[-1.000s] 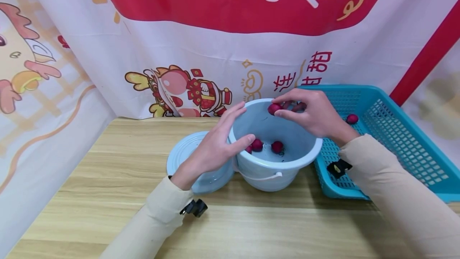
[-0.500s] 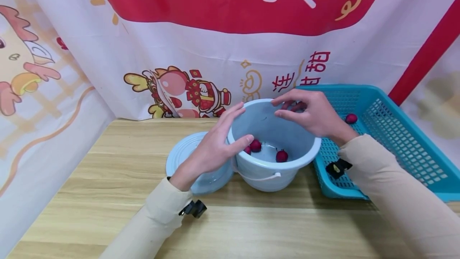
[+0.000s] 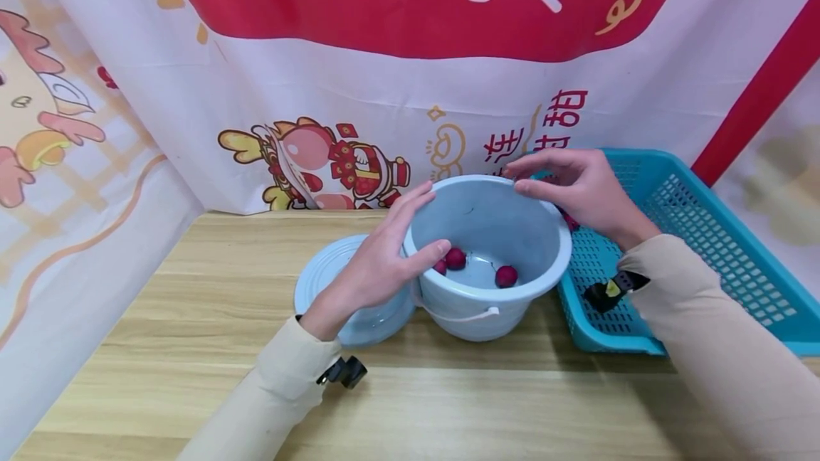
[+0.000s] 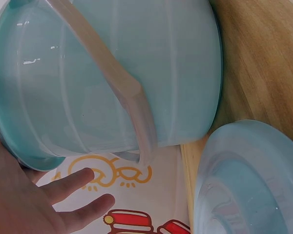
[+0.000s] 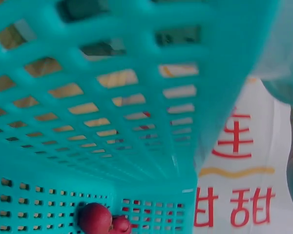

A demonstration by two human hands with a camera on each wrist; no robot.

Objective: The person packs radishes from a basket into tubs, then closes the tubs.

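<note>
A light blue bucket (image 3: 477, 319) stands upright in the head view, with several small, round, dark-red, radish-like pieces (image 3: 506, 276) at its bottom. My left hand (image 3: 384, 262) rests at the bucket's left rim, fingers extended and thumb over the edge. In the left wrist view, this hand (image 4: 44, 200) lies by the rim with fingers spread. My right hand (image 3: 586, 194) hovers at the right rim, between bucket and teal basket (image 3: 756, 233), its fingers loosely bent with nothing seen between them. Inside the basket, dark-red round pieces (image 5: 95, 218) show in the right wrist view.
A light blue lid (image 3: 320, 269) lies on the wooden table (image 3: 211, 319), left of the bucket and partly behind my left arm. The bucket's white handle (image 3: 470, 317) hangs down in front. A printed cloth (image 3: 359, 77) hangs behind.
The right hand let a dark-red round piece drop into the bucket, where it rolled slightly. That hand has then moved right toward the basket. The left hand has stayed at the rim.
</note>
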